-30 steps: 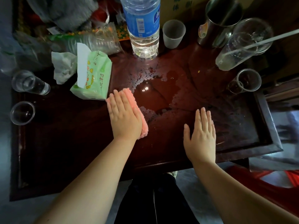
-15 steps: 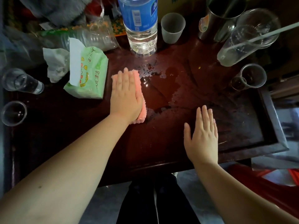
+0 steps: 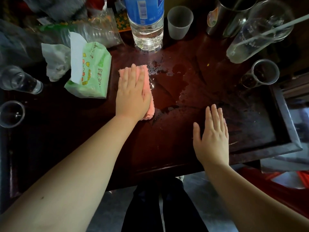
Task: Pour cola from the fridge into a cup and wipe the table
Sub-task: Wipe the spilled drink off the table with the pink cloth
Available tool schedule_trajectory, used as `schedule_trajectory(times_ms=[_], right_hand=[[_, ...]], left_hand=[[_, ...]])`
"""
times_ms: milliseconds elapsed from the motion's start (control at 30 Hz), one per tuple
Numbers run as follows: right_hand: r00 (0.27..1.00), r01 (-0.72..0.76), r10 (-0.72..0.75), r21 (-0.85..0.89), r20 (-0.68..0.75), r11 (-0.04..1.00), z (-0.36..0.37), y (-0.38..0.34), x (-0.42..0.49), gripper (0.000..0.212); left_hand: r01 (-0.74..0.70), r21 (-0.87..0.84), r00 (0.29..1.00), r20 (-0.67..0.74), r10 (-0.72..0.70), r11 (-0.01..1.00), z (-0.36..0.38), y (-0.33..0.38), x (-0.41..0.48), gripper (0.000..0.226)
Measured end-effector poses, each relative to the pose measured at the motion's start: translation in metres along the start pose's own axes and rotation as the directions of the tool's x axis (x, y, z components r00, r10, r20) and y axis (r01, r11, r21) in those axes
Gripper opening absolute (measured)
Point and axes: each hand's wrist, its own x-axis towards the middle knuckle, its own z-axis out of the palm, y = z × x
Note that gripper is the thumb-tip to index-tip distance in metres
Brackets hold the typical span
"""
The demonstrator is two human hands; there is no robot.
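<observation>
Left hand: the left hand (image 3: 133, 96) lies flat, fingers extended, palm pressed down on the folded pink terry cloth (image 3: 147, 91); it grasps nothing.
Right hand: the right hand (image 3: 211, 138) rests flat and released on the table, fingers together, well apart from the cloth.
Cloth position: on the dark red-brown wooden table (image 3: 167, 148), its right edge touching the spill.
Spill: a brown cola puddle (image 3: 172, 87) spreads between the two hands, with droplets toward the far side.
Cup: a frosted plastic cup (image 3: 179, 22) stands upright at the far edge, beside the clear water bottle with blue label (image 3: 146, 24); its contents cannot be seen.
Left of cloth: a green soft pack of tissues (image 3: 91, 71), just beside the left hand.
Right side: a small clear cup (image 3: 263, 73), possibly holding dark liquid.
</observation>
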Motion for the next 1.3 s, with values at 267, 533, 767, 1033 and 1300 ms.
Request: schedule_trajectory(times_ms=[267,533,767,1033,1300], right_hand=[[1.0,0.001,-0.001,0.009,-0.011,1.0,-0.001,-0.001,0.0,0.061],[1.0,-0.001,0.001,0.019,0.007,1.0,-0.002,-0.001,0.0,0.062],[1.0,-0.004,0.003,0.026,0.008,1.0,-0.003,-0.001,0.0,0.063],[1.0,0.0,-0.001,0.017,0.015,1.0,-0.001,0.001,0.0,0.064],[1.0,0.002,-0.002,0.001,0.006,1.0,-0.001,0.001,0.0,0.063]], left_hand=[[0.015,-0.006,1.0,-0.004,-0.015,1.0,0.007,0.015,-0.039,0.064],[0.08,0.032,0.997,0.014,-0.08,0.996,0.006,0.019,-0.021,0.067],[0.084,-0.02,0.996,0.002,-0.084,0.996,0.005,0.018,0.01,0.064],[-0.013,0.036,1.0,-0.005,0.013,0.999,0.003,0.017,0.041,0.064],[-0.127,0.065,0.992,0.0,0.127,0.99,0.007,0.026,0.007,0.066]])
